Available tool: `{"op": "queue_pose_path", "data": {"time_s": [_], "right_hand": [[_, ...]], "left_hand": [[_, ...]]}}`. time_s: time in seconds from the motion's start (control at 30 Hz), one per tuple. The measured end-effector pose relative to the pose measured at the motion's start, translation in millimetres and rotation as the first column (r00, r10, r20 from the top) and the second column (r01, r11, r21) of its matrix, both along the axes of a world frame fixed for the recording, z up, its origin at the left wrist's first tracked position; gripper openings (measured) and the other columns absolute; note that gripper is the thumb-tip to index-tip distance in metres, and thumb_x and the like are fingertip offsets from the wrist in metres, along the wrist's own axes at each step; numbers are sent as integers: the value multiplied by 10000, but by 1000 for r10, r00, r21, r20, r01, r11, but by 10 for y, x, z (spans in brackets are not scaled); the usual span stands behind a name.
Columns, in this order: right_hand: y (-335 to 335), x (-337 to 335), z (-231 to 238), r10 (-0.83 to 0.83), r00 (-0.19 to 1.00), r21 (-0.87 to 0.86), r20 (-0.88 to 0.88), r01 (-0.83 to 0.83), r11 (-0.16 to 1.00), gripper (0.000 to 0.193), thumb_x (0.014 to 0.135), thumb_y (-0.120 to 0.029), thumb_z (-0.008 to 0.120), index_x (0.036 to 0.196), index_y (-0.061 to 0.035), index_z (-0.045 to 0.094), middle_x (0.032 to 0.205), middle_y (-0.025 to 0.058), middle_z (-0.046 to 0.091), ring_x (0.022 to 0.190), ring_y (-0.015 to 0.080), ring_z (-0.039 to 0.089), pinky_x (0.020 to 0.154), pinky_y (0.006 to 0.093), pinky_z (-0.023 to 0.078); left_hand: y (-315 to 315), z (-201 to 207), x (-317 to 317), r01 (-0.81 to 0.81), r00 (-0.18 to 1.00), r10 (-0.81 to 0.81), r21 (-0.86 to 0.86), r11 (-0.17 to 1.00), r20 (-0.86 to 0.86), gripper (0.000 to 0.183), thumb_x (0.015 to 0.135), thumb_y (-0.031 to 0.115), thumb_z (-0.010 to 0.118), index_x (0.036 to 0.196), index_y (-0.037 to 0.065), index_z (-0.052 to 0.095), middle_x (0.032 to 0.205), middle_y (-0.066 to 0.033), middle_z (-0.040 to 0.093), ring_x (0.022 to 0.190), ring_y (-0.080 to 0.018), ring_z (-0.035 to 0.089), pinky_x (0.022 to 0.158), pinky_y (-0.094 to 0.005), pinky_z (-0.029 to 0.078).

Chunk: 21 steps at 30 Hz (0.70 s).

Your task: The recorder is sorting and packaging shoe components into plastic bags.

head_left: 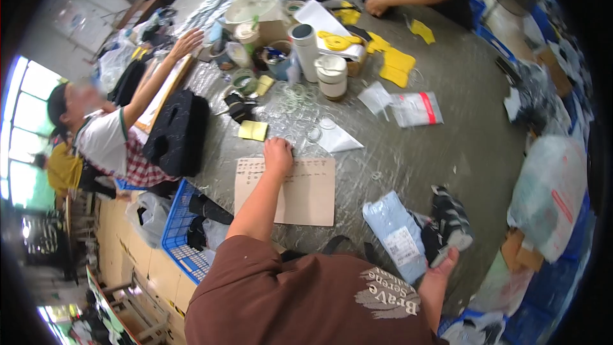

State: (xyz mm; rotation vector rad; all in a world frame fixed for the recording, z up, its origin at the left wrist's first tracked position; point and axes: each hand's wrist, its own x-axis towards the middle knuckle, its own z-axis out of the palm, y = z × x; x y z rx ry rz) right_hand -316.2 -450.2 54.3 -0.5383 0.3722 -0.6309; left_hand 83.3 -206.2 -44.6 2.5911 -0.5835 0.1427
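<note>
My left hand (279, 155) rests at the top edge of a brown cardboard sheet (305, 198) with handwriting on it. Its fingers are bent down and closed together beside loose clear rubber bands (297, 103); what they pinch, if anything, is hidden. At the lower right, my right hand (439, 275) grips the near end of a black and grey fabric item (450, 217), thumb on its pale grey end. Touching that item on its left lies a pale blue plastic mailing bag (394, 233) with a white label.
Cups, tubs and a white tumbler (305, 51) crowd the far middle, with yellow scissors (338, 41) behind. A black case (179, 133) stands at the left above a blue basket (185, 233). One co-worker reaches across at left; another person's hands (377, 0) handle something black at the far side.
</note>
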Motion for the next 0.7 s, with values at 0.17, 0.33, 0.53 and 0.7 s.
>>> {"op": "queue_pose_path", "data": {"time_s": [0.17, 0.33, 0.53, 0.7], "right_hand": [[468, 558, -147, 91, 992, 97, -90, -82, 992, 738, 556, -204, 661, 1202, 28, 389, 1161, 180, 492, 1072, 325, 489, 985, 429, 344], [677, 821, -35, 249, 968, 269, 18, -245, 932, 712, 536, -104, 663, 1196, -4, 415, 1128, 142, 532, 1040, 276, 523, 933, 382, 399], [849, 881, 324, 374, 914, 89, 155, -390, 916, 807, 595, -424, 693, 1217, -5, 396, 1182, 156, 485, 1026, 310, 518, 902, 426, 411], [478, 487, 432, 183, 922, -269, 341, -90, 959, 715, 760, -493, 503, 1296, -58, 316, 1296, 77, 375, 1206, 243, 330, 1010, 443, 214]], "left_hand": [[-599, 703, -718, 354, 608, -581, -469, 809, -541, 97, 729, 83, 598, 788, 7, 606, 756, -108, 612, 717, -200, 570, 681, -320, 441], [-939, 1072, -1306, 349, 320, -817, -742, 573, -480, 160, 741, 77, 612, 876, -5, 589, 791, -65, 624, 725, -114, 565, 689, -257, 464], [-932, 1177, -1359, -697, -308, -841, -497, 517, -445, 30, 812, 53, 525, 796, 32, 539, 630, -15, 484, 537, -113, 438, 570, -281, 433], [-516, 944, -1198, -354, -244, -742, -655, 668, -625, 120, 821, 147, 558, 857, 33, 571, 579, 22, 429, 468, -74, 352, 520, -254, 408]]}}
